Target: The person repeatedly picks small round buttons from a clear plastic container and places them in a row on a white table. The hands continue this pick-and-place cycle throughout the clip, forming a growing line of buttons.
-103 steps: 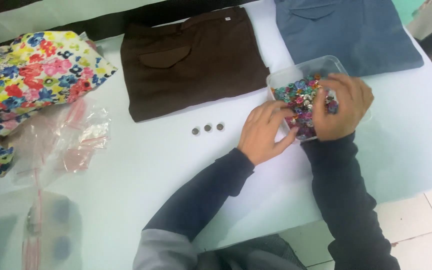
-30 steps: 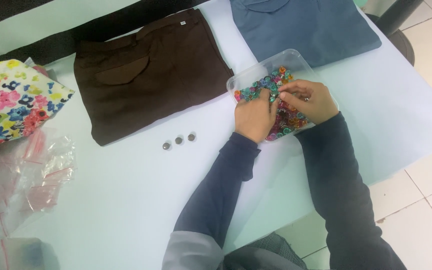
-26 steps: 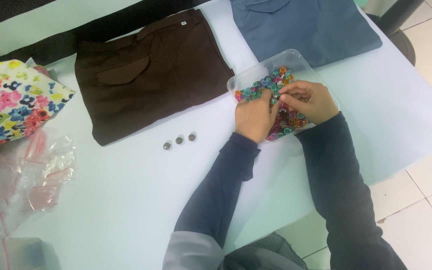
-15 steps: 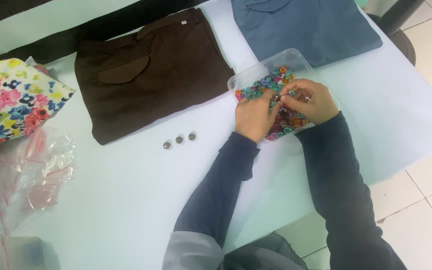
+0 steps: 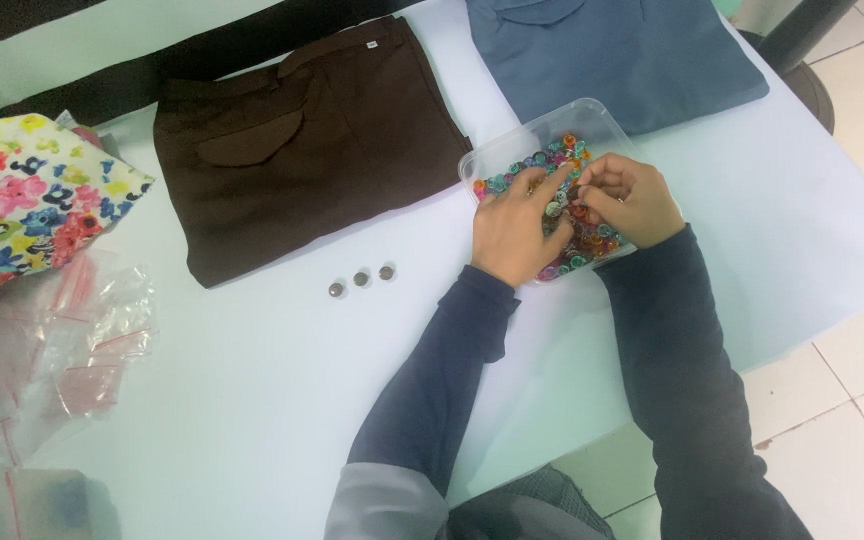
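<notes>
A clear plastic tray (image 5: pixel 512 153) full of small coloured buttons (image 5: pixel 563 152) sits at the table's right. My left hand (image 5: pixel 514 228) lies flat over the buttons with its fingers spread into them. Opposite it, my right hand (image 5: pixel 632 199) has its fingers curled down among the buttons; I cannot tell if it pinches one. Three small dark round buttons (image 5: pixel 361 278) lie in a row on the white table (image 5: pixel 252 400), left of my left hand.
Folded brown trousers (image 5: pixel 302 140) lie at the back centre and a folded blue garment (image 5: pixel 612 50) at the back right. A floral fabric piece (image 5: pixel 22 200) and crumpled clear plastic bags (image 5: pixel 52 350) lie at the left. Tiled floor (image 5: pixel 852 370) shows beyond the right edge.
Both hands stay in the tray and shift their fingers slightly among the buttons. The three dark buttons have not moved.
</notes>
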